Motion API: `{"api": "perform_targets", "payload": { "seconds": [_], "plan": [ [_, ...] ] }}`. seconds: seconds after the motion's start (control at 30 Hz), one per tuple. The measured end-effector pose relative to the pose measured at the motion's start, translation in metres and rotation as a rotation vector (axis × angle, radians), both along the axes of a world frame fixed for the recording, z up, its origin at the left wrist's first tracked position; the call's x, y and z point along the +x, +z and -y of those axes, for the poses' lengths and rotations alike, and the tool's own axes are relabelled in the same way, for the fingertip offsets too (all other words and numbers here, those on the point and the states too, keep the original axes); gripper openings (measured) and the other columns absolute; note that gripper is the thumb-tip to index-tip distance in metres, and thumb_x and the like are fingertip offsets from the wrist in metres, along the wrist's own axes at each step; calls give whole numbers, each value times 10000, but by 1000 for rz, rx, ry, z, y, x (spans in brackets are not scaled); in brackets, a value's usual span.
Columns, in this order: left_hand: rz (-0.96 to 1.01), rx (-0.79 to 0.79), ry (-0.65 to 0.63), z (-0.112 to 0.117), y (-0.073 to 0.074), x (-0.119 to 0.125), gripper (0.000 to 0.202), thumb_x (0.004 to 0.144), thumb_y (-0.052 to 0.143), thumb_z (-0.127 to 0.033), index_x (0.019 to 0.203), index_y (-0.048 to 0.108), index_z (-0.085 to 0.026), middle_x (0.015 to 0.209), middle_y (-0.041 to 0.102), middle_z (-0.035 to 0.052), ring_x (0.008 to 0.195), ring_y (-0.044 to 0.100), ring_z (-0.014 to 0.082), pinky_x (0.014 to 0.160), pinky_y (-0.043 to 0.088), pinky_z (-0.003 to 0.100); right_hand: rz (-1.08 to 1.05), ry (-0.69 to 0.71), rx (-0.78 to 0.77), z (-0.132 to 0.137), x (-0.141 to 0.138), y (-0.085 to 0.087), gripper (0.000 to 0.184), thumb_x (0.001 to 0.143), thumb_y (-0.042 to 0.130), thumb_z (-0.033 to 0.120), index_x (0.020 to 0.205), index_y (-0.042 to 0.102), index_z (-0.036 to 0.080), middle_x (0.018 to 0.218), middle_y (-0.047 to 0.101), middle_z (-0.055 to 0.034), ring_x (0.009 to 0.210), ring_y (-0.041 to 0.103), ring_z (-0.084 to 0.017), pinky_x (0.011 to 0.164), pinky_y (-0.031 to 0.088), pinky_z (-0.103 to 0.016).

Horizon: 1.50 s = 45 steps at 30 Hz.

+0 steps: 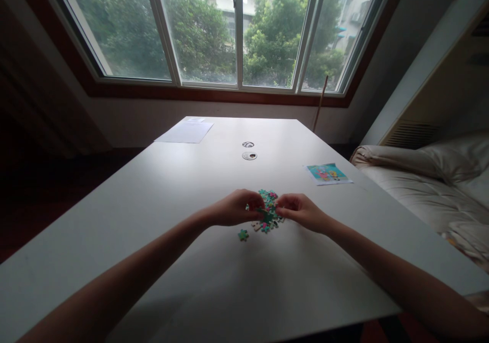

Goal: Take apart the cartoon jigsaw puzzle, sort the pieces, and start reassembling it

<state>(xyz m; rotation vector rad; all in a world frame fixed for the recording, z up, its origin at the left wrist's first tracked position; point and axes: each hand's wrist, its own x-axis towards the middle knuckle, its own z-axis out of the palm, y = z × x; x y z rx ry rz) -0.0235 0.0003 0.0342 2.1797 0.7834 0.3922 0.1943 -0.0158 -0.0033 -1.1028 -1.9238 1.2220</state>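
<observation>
Two bare arms, the left (145, 266) and the right (382, 261), reach in from the near corners toward a pile (266, 227) of small jigsaw pieces, mostly green with bits of pink, on the white tabletop (206, 169). The left hand (239, 208) is at the pile's left side, its grip narrow, fingers curled over the edge; I cannot tell whether a piece is pinched in it. The right hand (300, 211) is at the pile's right side, thumb and forefinger close together; what that grip holds, if anything, is too small to tell. One loose piece (243, 235), green, lies just left of the pile, on its near side. Beyond the pile are two round discs (249, 156), one behind the other. A colourful picture (329, 174) lies beyond the pile to the right, and a white sheet (185, 132) far beyond it to the left.
</observation>
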Motion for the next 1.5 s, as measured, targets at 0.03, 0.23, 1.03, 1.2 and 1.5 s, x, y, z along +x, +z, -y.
{"api": "perform_targets", "payload": {
  "seconds": [0.03,0.23,1.03,1.2,1.5],
  "plan": [
    [15,-31,8,-1,-1,0,208,726,582,-290,815,620,-106,664,580,9,601,482,107,541,371,196,27,-28,34,-1,1,0,263,739,564,385,815,608,137,624,538,3,529,434,-81,494,354,-208],
    [176,-326,136,-7,-16,2,214,679,626,-297,771,593,-107,635,560,-5,579,500,100,531,389,206,137,-184,220,0,2,5,329,774,518,383,1029,573,183,755,586,-18,523,446,-77,499,377,-208],
    [468,-584,224,2,-12,14,262,637,698,-247,824,609,-85,662,592,10,550,492,73,503,355,199,-442,-128,-418,5,-11,6,219,634,654,305,648,504,146,526,411,59,463,337,-47,451,250,-191],
    [497,-799,270,4,-11,14,263,618,719,-217,817,603,-91,647,591,8,528,491,61,521,356,205,-218,-161,56,11,-8,8,197,707,600,323,674,539,139,561,426,42,521,358,-70,484,281,-209],
    [552,-687,224,0,-17,15,279,633,713,-238,834,584,-94,690,605,23,578,526,86,541,398,216,-174,-262,174,16,-11,8,167,712,594,293,651,537,147,540,429,43,519,368,-77,494,291,-215]
  ]
}}
